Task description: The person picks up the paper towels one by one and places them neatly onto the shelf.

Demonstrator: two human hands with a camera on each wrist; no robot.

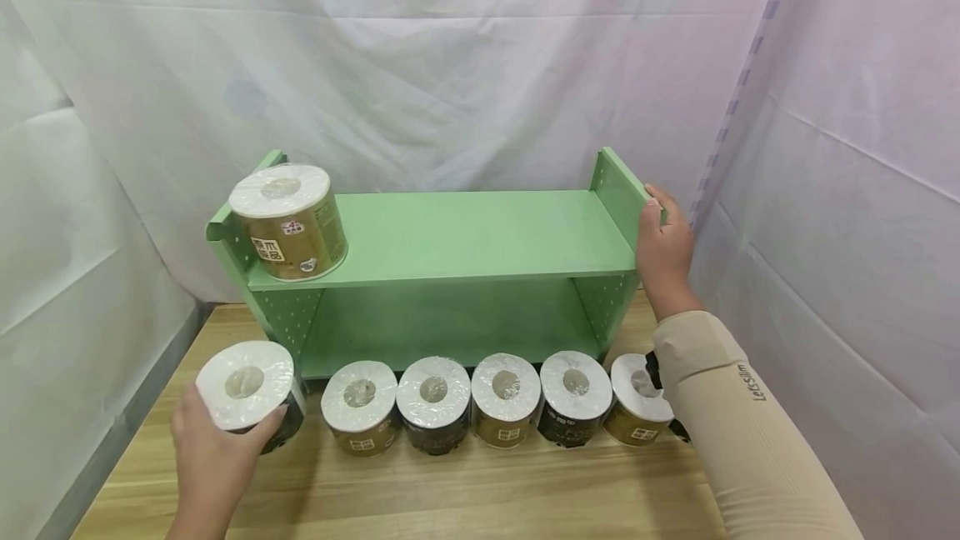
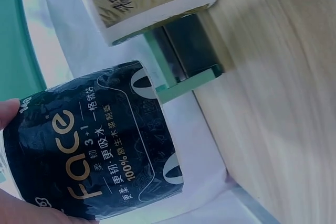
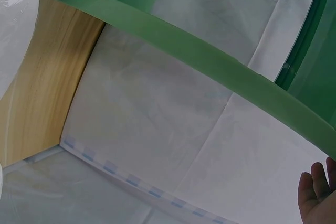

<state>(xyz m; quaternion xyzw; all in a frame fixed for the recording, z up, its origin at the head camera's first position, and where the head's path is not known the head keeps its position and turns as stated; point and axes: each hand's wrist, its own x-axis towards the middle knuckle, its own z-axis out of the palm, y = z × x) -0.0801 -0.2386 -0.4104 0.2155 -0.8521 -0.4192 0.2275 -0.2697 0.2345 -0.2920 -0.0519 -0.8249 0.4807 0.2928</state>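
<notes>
My left hand [image 1: 213, 457] grips a toilet paper roll [image 1: 247, 383] in black wrapping at the front left. In the left wrist view this black roll [image 2: 94, 142] has gold "face" lettering, and it appears raised off the table. My right hand [image 1: 665, 248] holds the edge of the right side panel of a green two-tier shelf [image 1: 465, 236]. The right wrist view shows only some fingers [image 3: 320, 179] of that hand beside the green panel. A gold-wrapped roll [image 1: 292, 227] stands upright at the left end of the upper tier.
Several rolls, gold and black, stand in a row along the shelf's front on the wooden table [image 1: 450, 498], among them a gold roll [image 1: 360, 407] and a black roll [image 1: 575, 398]. My right forearm passes over the rightmost roll [image 1: 639, 398]. White cloth [image 1: 450, 65] hangs behind and on both sides.
</notes>
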